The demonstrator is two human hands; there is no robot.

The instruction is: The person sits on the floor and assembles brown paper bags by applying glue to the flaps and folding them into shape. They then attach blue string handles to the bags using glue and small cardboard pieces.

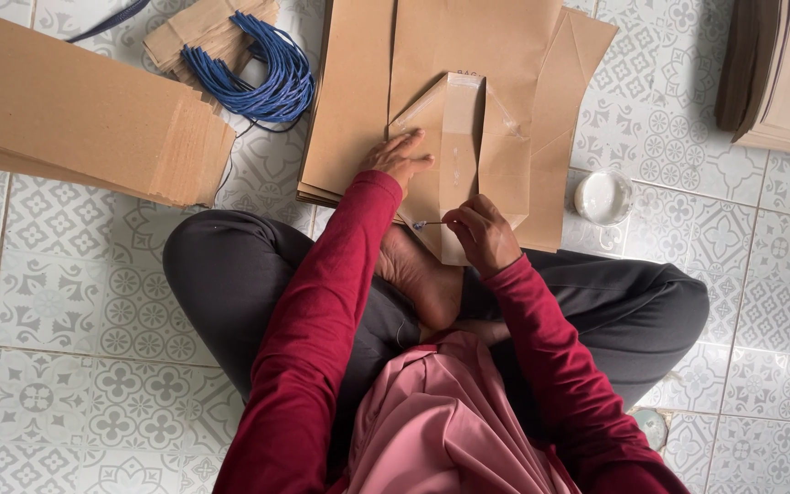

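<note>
I see my left hand (398,157) spread flat, palm down, pressing on the folded base of a brown paper bag (461,151) that lies on the tiled floor (75,302) at about 12 o'clock from my crossed legs. The bag's bottom flaps are folded open into a long panel with angled corners, and pale streaks show along its middle strip. My right hand (482,230) is closed around a thin stick (430,223) with a small bluish tip, the tip pointing toward 9 o'clock and resting just at the near end of the bag. The bag lies on top of a stack of flat brown paper bags (351,101) that spreads from 11 to 1 o'clock.

At 2 o'clock, just beside the stack, stands a small round white container (603,196) holding white paste. At 11 o'clock lies a bundle of blue cord handles (262,73), partly over a few brown paper strips (196,37). A thick pile of brown paper sheets (84,114) sits at 10 o'clock, and another dark-edged stack of paper (779,73) shows at 1 o'clock near the frame's corner.
</note>
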